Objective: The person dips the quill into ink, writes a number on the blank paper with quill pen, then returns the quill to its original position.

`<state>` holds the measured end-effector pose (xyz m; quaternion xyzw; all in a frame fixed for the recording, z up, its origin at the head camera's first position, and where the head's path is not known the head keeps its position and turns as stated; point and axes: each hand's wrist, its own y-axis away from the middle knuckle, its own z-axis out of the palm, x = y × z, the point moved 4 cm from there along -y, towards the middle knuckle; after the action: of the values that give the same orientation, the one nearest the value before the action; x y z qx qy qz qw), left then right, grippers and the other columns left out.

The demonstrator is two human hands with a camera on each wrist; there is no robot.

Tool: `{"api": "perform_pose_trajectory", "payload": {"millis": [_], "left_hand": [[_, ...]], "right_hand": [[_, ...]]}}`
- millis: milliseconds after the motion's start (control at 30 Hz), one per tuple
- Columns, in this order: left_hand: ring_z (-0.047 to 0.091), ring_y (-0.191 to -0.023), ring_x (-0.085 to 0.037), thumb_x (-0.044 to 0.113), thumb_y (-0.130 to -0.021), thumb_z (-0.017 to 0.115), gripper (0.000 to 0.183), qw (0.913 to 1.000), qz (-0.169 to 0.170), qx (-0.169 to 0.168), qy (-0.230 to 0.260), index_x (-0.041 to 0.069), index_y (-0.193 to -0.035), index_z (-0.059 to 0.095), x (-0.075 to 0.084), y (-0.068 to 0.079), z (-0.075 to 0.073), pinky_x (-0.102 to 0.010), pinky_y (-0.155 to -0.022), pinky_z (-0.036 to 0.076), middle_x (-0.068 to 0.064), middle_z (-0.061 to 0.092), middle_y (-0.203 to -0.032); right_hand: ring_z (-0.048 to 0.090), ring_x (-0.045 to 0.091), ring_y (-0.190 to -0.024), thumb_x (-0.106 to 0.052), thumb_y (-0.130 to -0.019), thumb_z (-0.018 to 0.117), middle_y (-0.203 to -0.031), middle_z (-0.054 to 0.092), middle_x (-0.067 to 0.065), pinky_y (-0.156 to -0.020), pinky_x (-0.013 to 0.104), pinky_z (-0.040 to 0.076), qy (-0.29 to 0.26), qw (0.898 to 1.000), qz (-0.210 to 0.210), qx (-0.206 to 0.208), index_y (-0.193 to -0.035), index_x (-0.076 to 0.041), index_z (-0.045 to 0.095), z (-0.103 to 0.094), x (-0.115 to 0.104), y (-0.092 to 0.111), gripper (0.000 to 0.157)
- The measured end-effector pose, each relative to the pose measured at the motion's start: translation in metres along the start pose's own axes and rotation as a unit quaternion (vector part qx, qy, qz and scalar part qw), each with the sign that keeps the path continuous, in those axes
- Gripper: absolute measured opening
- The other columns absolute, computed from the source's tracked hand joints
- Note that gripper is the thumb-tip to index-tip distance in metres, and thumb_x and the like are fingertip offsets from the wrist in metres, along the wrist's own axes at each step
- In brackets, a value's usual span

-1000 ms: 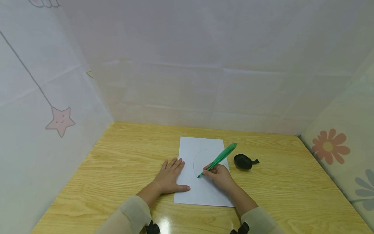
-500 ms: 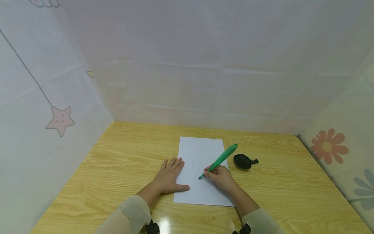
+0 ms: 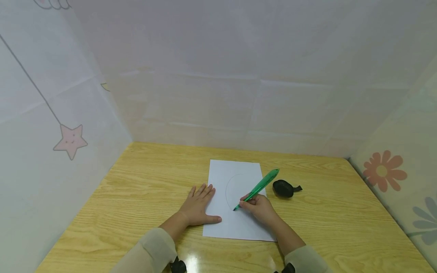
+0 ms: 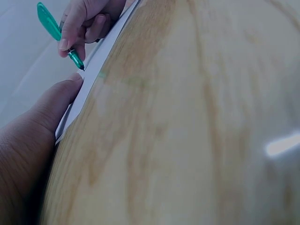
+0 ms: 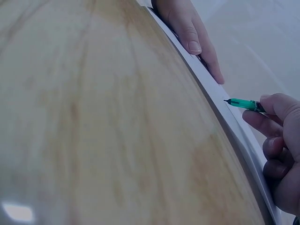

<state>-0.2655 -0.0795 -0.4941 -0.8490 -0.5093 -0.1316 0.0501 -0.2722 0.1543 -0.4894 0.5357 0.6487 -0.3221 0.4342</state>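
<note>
A white sheet of paper (image 3: 235, 227) lies on the wooden table, bearing a thin curved line like the left side of an oval. My right hand (image 3: 261, 209) pinches a green pen (image 3: 261, 184) near its tip, the thick leaf-shaped end slanting up to the right. The pen's dark point meets the paper at the lower end of the curve. My left hand (image 3: 198, 208) rests flat with fingers spread across the sheet's left edge, its thumb on the paper. In the right wrist view, the green pen (image 5: 243, 104) sits between thumb and forefinger, the other fingers curled beneath.
A black rounded object with a short tab (image 3: 284, 189) lies on the wooden table (image 3: 153, 178) just right of the paper. Pale cloth walls stand behind and at both sides, printed with a pink star (image 3: 71, 141) and a red flower (image 3: 383, 170).
My right hand and the pen have moved slightly right and toward me, and the drawn curve has grown longer at its lower end. The left hand stays where it was.
</note>
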Motion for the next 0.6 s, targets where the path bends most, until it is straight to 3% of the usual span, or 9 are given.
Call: {"api": "perform_pose_trajectory", "payload": {"millis": [400, 600], "left_hand": [[0.009, -0.154, -0.026, 0.077, -0.079, 0.055, 0.107, 1.0000, -0.006, 0.002, -0.003, 0.011, -0.157, 0.022, 0.0003, 0.0002, 0.0020, -0.054, -0.123, 0.004, -0.005, 0.017, -0.165], [0.008, -0.154, -0.026, 0.077, -0.079, 0.056, 0.107, 1.0000, -0.005, 0.002, -0.004, 0.011, -0.157, 0.022, -0.0001, 0.0001, 0.0023, -0.054, -0.124, 0.002, -0.005, 0.017, -0.165]], "right_hand": [[0.056, 0.006, -0.072, -0.019, -0.090, 0.070, -0.093, 0.076, 0.012, -0.058, 0.019, 0.043, 0.005, 1.000, 0.006, 0.000, -0.100, 0.002, 0.072, -0.0024, 0.0006, 0.0020, 0.023], [0.058, 0.005, -0.073, -0.018, -0.090, 0.070, -0.092, 0.076, 0.012, -0.059, 0.019, 0.044, 0.004, 1.000, 0.015, 0.005, -0.099, 0.002, 0.072, -0.0041, 0.0007, 0.0037, 0.022]]}}
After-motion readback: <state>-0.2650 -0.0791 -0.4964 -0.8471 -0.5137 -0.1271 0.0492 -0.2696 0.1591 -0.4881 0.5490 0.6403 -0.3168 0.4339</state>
